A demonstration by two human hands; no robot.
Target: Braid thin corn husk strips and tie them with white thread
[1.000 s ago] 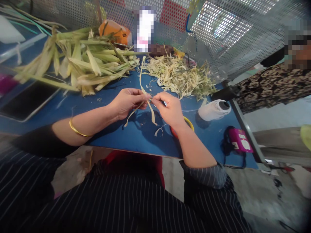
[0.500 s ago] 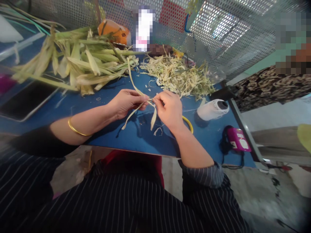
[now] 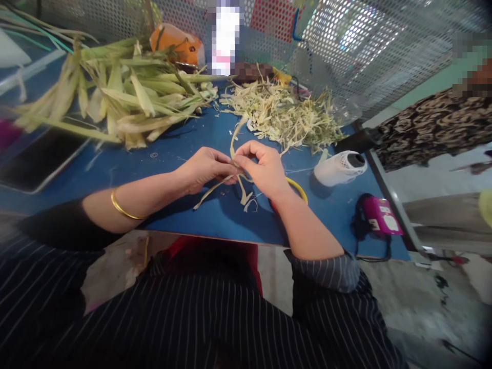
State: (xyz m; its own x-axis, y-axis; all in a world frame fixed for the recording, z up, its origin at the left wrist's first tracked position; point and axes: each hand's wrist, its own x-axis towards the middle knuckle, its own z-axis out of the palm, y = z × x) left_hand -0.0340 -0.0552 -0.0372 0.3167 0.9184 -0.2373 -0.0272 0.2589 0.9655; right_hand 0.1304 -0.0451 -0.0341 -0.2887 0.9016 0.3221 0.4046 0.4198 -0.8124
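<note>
Pale husk strips (image 3: 211, 191) meet between my two hands over the blue table (image 3: 180, 215). My left hand (image 3: 209, 168) pinches them from the left, with one strip end hanging down toward the table's front edge. From the right, my right hand (image 3: 261, 166) closes thumb and fingers on the strips, its fingertips touching those of my left hand. One strip stands up above the fingers, and another hangs below them. The exact crossing of the strips is partly hidden by the fingertips.
Large husks (image 3: 142, 97) lie at the back left, near a dark phone-like slab (image 3: 42, 156). Shredded strips (image 3: 284, 113) are heaped at the back centre. On the right are a white thread cone (image 3: 338, 169), a magenta box (image 3: 384, 216) and a yellow ring (image 3: 298, 188).
My right hand has shifted over the crossing, closer against my left fingertips. The upper strip, which leaned left, now stands more upright beside my right fingers. The view has shifted slightly.
</note>
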